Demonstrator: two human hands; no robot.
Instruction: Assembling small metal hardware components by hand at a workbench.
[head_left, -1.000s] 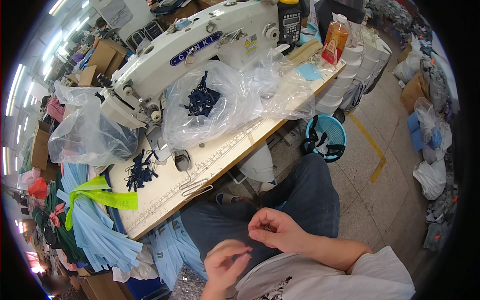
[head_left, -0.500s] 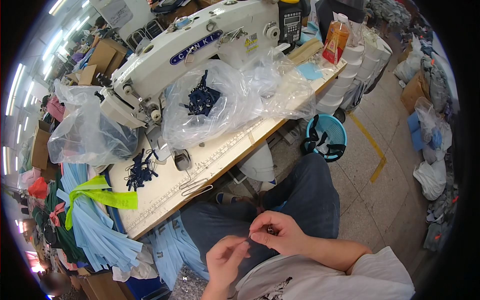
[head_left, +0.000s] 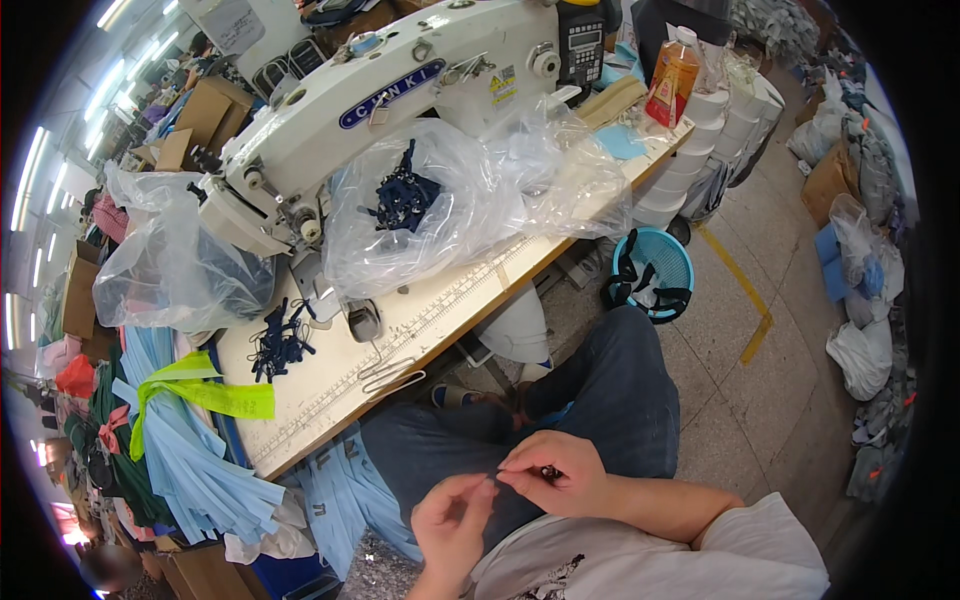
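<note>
Between right fingers (head_left: 530, 468), perhaps a clip (head_left: 548, 471)

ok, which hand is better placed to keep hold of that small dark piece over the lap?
Right. The right hand already pinches the small dark piece at its fingertips; the left hand sits beside it, fingers curled, apparently holding nothing.

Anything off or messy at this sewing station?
Nothing damaged or spilled. Loosely kept, though: small dark blue fabric pieces lie scattered on the cream worktable, and light blue fabric strips hang over its left edge. Both hands, left hand and right hand, pinch a small dark item over the lap.
</note>
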